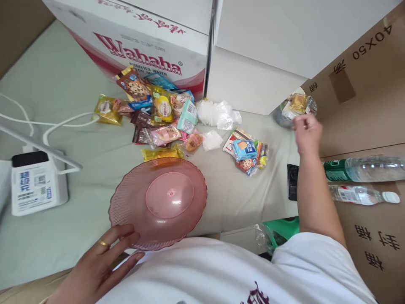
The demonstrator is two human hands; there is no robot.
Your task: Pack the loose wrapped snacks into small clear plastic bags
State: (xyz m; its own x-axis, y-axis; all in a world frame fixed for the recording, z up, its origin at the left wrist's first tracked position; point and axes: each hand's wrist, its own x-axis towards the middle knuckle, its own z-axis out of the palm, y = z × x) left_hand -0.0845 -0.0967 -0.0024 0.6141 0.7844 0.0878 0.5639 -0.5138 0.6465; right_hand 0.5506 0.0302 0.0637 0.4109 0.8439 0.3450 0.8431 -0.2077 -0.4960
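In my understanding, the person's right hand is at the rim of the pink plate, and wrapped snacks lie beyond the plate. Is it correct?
Not quite: it is the left hand that is at the rim of the pink plate, as the head view shows; the right hand is away from it. Wrapped snacks do lie beyond the plate.

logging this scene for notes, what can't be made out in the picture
All in the head view:
Right hand: whether it pinches anything; its own fingers cover the spot.
Dark object: right part hidden by the right forearm.
Green bag: right side hidden by the same forearm.
Green-labelled bottle: far end cut off by the picture's right edge.
White device: fine print too small.
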